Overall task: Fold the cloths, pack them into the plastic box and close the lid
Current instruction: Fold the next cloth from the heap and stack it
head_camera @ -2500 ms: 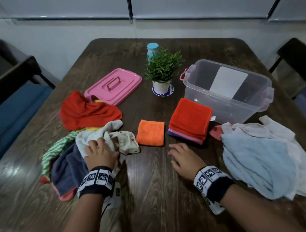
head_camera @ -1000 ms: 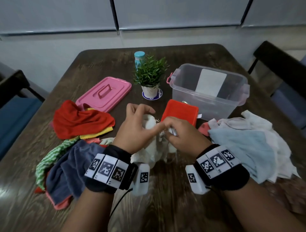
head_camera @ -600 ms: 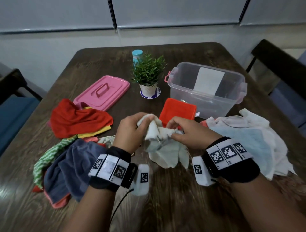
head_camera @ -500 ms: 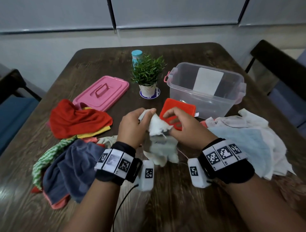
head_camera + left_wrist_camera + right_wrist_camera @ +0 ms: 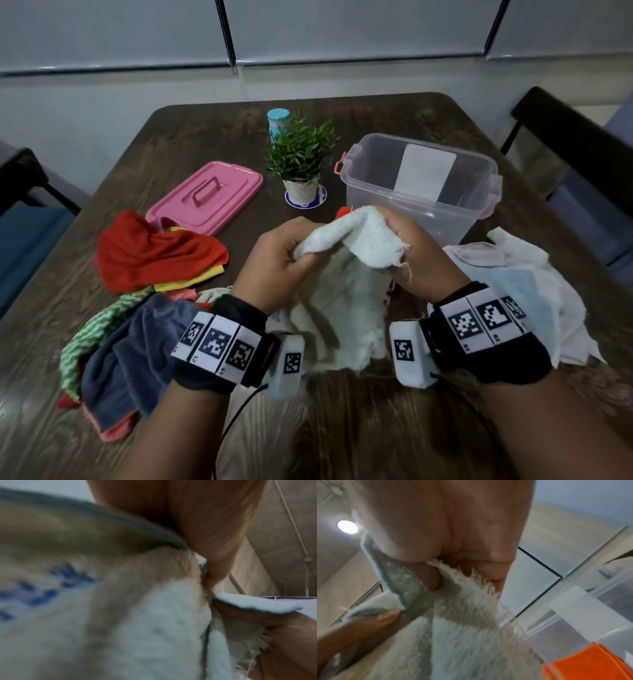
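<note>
A cream terry cloth (image 5: 346, 294) with frayed edges hangs above the table between my two hands. My left hand (image 5: 274, 263) grips its upper left part, and my right hand (image 5: 411, 253) pinches its upper right part. In the left wrist view the cream cloth (image 5: 137, 628) fills the picture, held by my left hand (image 5: 211, 573). In the right wrist view my right hand (image 5: 436, 572) pinches the cream cloth (image 5: 467, 622). The clear plastic box (image 5: 479, 202) stands open behind my hands. Its pink lid (image 5: 205, 195) lies flat at the far left. A folded orange stack (image 5: 590, 664) sits by the box.
A heap of red (image 5: 154, 253), yellow, green-striped and dark blue cloths (image 5: 123, 359) lies at the left. Pale blue and white cloths (image 5: 520, 291) are heaped at the right. A small potted plant (image 5: 301, 161) and a blue-capped bottle (image 5: 278, 120) stand mid-table. Chairs flank the table.
My left hand picked the cream cloth from the left heap and lifted it. Both hands now hold it higher, and it hangs more spread out between them.
</note>
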Demonstrator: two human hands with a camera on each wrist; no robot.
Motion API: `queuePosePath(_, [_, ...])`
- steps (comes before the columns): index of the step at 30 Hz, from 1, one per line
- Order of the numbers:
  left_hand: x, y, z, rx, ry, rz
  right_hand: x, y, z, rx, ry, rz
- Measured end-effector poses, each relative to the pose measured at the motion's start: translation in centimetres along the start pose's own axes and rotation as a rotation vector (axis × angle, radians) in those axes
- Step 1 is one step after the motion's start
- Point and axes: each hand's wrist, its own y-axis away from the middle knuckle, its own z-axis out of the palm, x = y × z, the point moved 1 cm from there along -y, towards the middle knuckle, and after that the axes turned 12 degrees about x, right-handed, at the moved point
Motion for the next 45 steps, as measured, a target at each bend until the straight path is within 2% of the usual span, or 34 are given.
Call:
queuePosePath(3, [-0.1,-0.4,-0.4,0.06,0.019,-0.038,-1.0,0.3,0.2,0.065,0.034,-0.147])
queuePosePath(8, [0.5,-0.6,-0.1,0.03,0.004,-0.002,-2.5,0.4,0.3,0.084,-0.011,-0.27])
queuePosePath(11, [0.4,-0.7,-0.5,0.01,-0.003,-0.03,-3.0,0.1,-0.2,0.126,0.065,-0.338])
queuePosePath(15, [-2.0,-0.4,-1.7,-0.026,-0.166,-0.031,-3.0,-0.1,-0.7,0.235,0.098,-0.298])
queuePosePath(18, [-5.6,1.0,-1.9,-0.124,-0.315,-0.211,-2.6,0.0,-0.8,0.369,0.049,-0.152])
queuePosePath(20, [-7.5,2.3,-2.0,-0.144,-0.356,-0.294,-2.2,-0.1,-0.9,0.362,0.104,-0.167])
queuePosePath(23, [-8.3,3.0,-2.6,0.01,-0.28,-0.316,-1.7,-0.5,-1.6,0.397,0.227,-0.16])
queuePosePath(26, [-7.4,2.2,-3.9,0.199,-0.162,-0.295,-1.4,-0.7,-2.3,0.466,0.247,-0.196])
queuePosePath(28, [-6.9,1.7,-4.8,0.258,-0.08,-0.308,-1.5,-0.9,-2.7,0.52,0.235,-0.221])
queuePosePath(30, [-6.9,1.5,-5.5,0.232,-0.049,-0.359,-1.2,-1.3,-3.3,0.559,0.215,-0.19])
queuePosePath(33, [-7.6,1.5,-6.2,0.146,-0.006,-0.438,-0.2,-1.5,-4.2,0.566,0.165,-0.06])
queuePosePath(35, [-8.7,1.7,-6.6,0.187,-0.048,-0.419,0.5,-1.5,-4.7,0.565,0.104,0.045])
queuePosePath(37, [-9.3,1.8,-6.6,0.263,-0.035,-0.402,1.0,-1.4,-5.0,0.552,0.134,0.085])
queuePosePath(41, [-9.1,1.5,-5.9,0.338,0.068,-0.389,1.2,-1.4,-5.2,0.531,0.259,0.047])
queuePosePath(45, [-7.8,1.7,-5.7,0.401,0.181,-0.468,0.8,-1.0,-5.1,0.451,0.299,0.057])
